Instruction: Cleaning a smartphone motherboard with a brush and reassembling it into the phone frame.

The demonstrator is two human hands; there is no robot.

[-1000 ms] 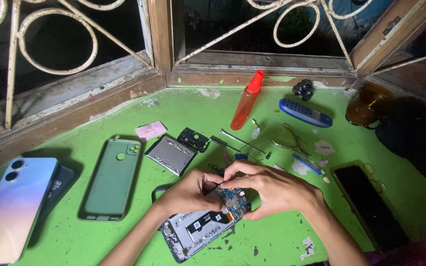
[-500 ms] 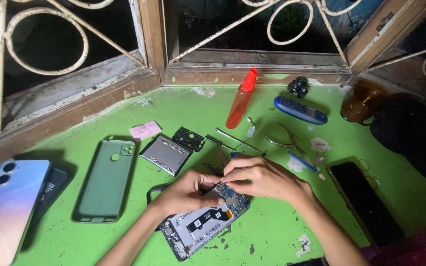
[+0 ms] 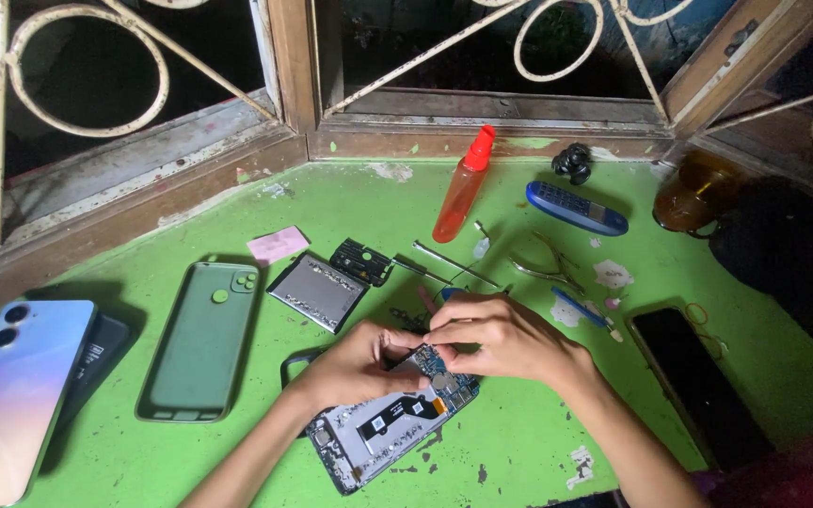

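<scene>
Opened phone [image 3: 383,433] lies face-down on green table [image 3: 519,452], below centre. Your left hand [image 3: 355,367] steadies frame; right hand [image 3: 505,339] pinches circuit board [image 3: 435,367] at top end. Lift board evenly, avoid flexing; keep tweezers [image 3: 543,268] within reach.

Head view, steeply down, close.

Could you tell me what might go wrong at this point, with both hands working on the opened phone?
The left hand and right hand pinch the circuit board on the opened phone; a slip could bend it. The tweezers and metal cover plate lie loose nearby and may get knocked. The orange spray bottle could tip towards the bare electronics.
</scene>
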